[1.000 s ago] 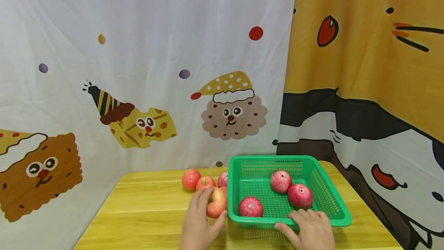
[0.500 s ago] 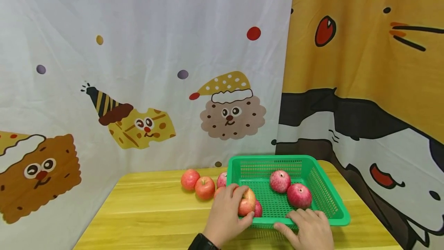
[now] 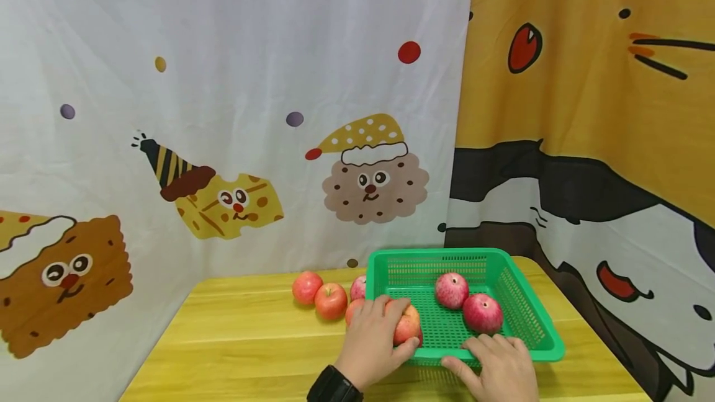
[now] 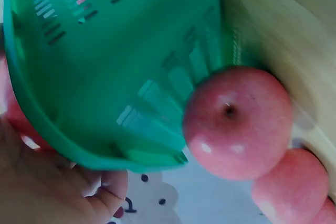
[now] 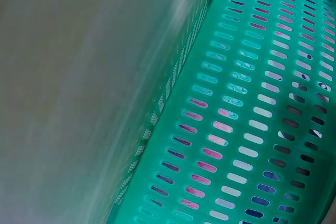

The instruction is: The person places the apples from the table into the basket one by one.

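My left hand grips a red-yellow apple over the left front of the green plastic basket. Part of another red apple shows just below the held one, mostly hidden. Two dark red apples, one farther back and one nearer, lie in the basket. My right hand holds the front rim, with the fingers over it and the thumb in front. In the left wrist view, my left hand is at the basket's rim, and a red apple sits outside against its wall.
Left of the basket, several apples rest on the wooden table, among them a far-left apple and one beside it. A printed curtain hangs behind. The right wrist view shows the slotted basket wall.
My left hand has picked up the apple beside the basket and carried it right, over the rim. In the last half second it moved slightly farther right. My right hand has stayed on the rim.
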Motion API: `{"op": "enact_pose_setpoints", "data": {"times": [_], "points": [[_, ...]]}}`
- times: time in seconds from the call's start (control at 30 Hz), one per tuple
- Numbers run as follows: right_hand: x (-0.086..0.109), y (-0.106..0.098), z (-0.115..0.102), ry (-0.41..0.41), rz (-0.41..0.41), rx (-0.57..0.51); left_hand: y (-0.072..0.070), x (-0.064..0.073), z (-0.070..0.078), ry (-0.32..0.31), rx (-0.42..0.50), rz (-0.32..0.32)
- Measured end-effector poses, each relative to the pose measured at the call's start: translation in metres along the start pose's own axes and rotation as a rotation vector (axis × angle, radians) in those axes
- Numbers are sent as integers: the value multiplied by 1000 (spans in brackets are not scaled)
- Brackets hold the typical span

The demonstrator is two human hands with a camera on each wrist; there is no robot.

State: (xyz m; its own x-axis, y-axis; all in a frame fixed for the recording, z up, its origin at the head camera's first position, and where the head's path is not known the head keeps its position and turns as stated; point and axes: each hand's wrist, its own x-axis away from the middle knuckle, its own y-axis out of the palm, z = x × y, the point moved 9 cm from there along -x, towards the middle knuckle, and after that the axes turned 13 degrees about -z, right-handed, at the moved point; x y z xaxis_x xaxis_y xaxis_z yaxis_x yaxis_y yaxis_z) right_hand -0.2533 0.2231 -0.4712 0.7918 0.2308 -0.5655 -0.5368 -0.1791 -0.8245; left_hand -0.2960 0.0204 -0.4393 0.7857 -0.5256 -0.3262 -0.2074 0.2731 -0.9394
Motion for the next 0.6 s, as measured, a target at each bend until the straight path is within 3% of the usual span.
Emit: {"op": "enact_pose_setpoints", "data": {"times": [0.23, 0.43, 0.6], "points": [[0, 1, 0, 2, -10, 3, 11, -13, 18, 55, 77, -159], [0, 0, 1, -2, 3, 3, 18, -26, 30, 107, 156, -226], [1, 0, 1, 3, 12, 2, 25, -35, 40, 151, 160, -256]]}}
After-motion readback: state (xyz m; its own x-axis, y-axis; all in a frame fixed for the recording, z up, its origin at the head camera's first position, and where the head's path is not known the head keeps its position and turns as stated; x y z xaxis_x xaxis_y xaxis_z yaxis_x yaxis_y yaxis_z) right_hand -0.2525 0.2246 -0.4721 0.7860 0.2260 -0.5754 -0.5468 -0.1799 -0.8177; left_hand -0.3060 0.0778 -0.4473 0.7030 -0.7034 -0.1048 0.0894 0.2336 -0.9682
